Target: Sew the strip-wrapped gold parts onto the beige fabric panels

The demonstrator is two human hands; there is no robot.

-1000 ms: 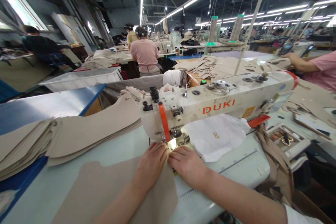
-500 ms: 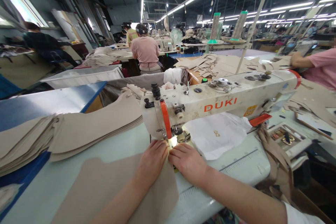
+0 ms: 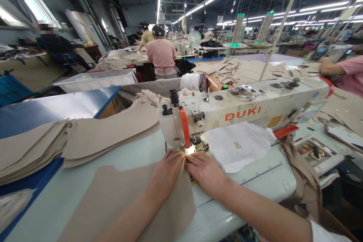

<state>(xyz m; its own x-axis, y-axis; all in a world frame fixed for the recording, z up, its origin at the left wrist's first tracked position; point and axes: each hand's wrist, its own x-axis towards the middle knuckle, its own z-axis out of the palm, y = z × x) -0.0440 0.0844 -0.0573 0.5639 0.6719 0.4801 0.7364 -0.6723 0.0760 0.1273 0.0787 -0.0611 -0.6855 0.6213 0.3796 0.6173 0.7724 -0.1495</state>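
At sewing machine [image 3: 244, 102], left hand [image 3: 168, 172] on beige fabric [image 3: 116, 193], right hand [image 3: 204, 174] alongside

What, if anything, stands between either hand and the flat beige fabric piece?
Nothing visible: the left hand rests on the beige fabric piece, and the right hand is at its edge, by the sewing machine; exact contact there is hidden.

I see smooth, matt cloth [image 3: 113, 189] on a glossy tabletop [image 3: 136, 157]. From my remote station, the machine casing [image 3: 272, 100] looks like smudged painted metal, the red guard [image 3: 184, 126] plastic.
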